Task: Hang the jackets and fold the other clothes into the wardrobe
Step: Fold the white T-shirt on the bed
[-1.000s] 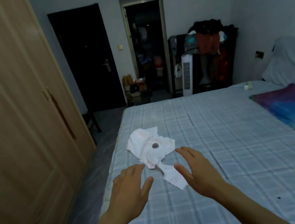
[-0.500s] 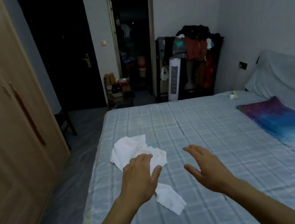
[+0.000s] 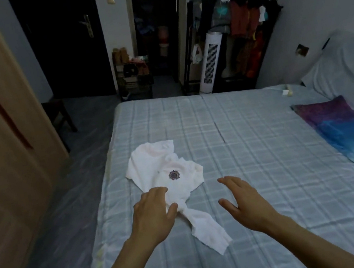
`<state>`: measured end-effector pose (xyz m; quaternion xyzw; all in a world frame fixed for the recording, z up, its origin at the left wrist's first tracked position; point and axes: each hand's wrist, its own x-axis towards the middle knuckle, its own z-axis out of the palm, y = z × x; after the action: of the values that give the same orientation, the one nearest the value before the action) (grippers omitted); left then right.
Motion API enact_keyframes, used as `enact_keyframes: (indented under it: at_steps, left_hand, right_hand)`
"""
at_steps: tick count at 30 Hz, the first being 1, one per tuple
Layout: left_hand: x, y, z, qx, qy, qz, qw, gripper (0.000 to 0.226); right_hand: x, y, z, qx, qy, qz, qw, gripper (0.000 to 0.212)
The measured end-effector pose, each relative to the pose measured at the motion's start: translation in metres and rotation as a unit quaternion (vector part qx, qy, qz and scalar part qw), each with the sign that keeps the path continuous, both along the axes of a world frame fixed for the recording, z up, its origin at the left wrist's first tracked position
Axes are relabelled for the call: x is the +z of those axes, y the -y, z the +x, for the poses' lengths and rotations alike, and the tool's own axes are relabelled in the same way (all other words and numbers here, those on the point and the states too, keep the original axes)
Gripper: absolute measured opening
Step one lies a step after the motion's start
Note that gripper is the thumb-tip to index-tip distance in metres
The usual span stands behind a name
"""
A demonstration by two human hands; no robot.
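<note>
The crumpled white cotton T-shirt [image 3: 166,171] with a round purple emblem lies near the left edge of the pale checked bed [image 3: 255,143], where the left hand [image 3: 153,211] rests spread on it (likely to smooth it for folding), the right hand [image 3: 242,200] hovering beside, empty and relaxed.

Head-worn view, facing forward and down, bed [image 3: 255,143] close (wide-angle)
</note>
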<state>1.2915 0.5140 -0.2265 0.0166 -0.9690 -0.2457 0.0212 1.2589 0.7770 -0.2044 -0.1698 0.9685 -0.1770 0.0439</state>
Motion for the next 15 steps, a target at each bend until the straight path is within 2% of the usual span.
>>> enact_keyframes:
  at_steps: [7, 11, 15]
  left_hand:
    - [-0.032, 0.013, -0.041, 0.004, 0.036, -0.009, 0.999, 0.049]
    - [-0.071, 0.013, -0.072, -0.004, 0.097, -0.030, 0.995, 0.054]
    - [-0.107, 0.003, -0.119, -0.025, 0.120, -0.030, 0.992, 0.050]
  right_hand:
    - [-0.036, 0.001, -0.066, -0.001, 0.038, -0.034, 0.999, 0.056]
    - [-0.084, 0.001, -0.106, 0.002, 0.084, -0.051, 0.995, 0.056]
    - [-0.133, -0.010, -0.155, -0.004, 0.109, -0.034, 0.993, 0.056]
